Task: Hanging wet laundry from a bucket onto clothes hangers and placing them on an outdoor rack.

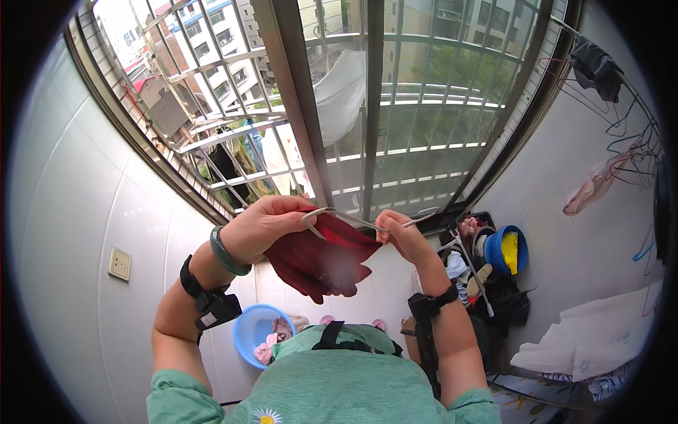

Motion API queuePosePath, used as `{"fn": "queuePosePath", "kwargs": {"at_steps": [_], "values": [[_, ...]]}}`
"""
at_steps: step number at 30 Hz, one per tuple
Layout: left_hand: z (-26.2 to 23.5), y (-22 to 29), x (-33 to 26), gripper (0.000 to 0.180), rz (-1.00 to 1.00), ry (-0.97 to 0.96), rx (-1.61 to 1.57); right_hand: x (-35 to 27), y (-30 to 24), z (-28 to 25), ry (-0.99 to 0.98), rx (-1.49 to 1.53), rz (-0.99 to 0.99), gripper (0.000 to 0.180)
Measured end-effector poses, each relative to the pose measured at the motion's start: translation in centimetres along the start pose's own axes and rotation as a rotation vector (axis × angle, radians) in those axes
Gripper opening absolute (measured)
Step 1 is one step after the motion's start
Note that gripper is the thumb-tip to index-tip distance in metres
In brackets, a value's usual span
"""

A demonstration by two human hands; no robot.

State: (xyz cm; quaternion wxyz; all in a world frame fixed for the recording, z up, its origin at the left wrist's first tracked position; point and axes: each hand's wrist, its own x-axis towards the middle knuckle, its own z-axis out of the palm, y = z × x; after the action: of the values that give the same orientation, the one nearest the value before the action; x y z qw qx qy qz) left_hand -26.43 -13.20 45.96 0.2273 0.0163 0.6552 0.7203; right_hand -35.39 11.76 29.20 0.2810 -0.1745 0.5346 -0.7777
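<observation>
A dark red garment (318,265) hangs in front of my chest, its lower edge gathered in folds. My left hand (272,222) is closed on its upper left part, with the curved end of a pale clothes hanger (357,223) beside the fingers. The hanger runs across the garment's top edge to the right. My right hand (402,234) pinches the hanger near the garment's right corner. Whether the right fingers also grip the cloth is hard to see. What kind of garment it is cannot be made out.
A barred window (431,106) stands ahead. Below left, a light blue basin (244,332) holds pink clothes. On the right are a darker blue bucket (500,261) with a yellow thing inside, a heap of items, and a wall rail with wire hangers (628,152). A wall socket (119,263) is at left.
</observation>
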Motion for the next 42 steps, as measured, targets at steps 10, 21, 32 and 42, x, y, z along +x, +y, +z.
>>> {"fn": "queuePosePath", "kwargs": {"at_steps": [10,21,32,42], "values": [[-3.1,-1.5,-0.3,0.021,0.105,0.122,0.265,-0.6,-0.5,-1.6,0.199,-0.528,-0.127,0.017],[-8.2,-5.5,-0.6,0.026,0.225,0.141,0.572,-1.8,-8.9,4.4,0.074,-0.962,-0.057,0.017],[-6.8,-5.5,0.3,0.022,0.521,0.177,0.996,0.4,-10.8,7.9,0.064,-0.963,-0.148,0.02],[-6.3,-5.2,2.3,0.021,0.632,0.206,1.104,2.3,-9.2,9.0,0.02,-0.989,-0.161,0.02]]}}
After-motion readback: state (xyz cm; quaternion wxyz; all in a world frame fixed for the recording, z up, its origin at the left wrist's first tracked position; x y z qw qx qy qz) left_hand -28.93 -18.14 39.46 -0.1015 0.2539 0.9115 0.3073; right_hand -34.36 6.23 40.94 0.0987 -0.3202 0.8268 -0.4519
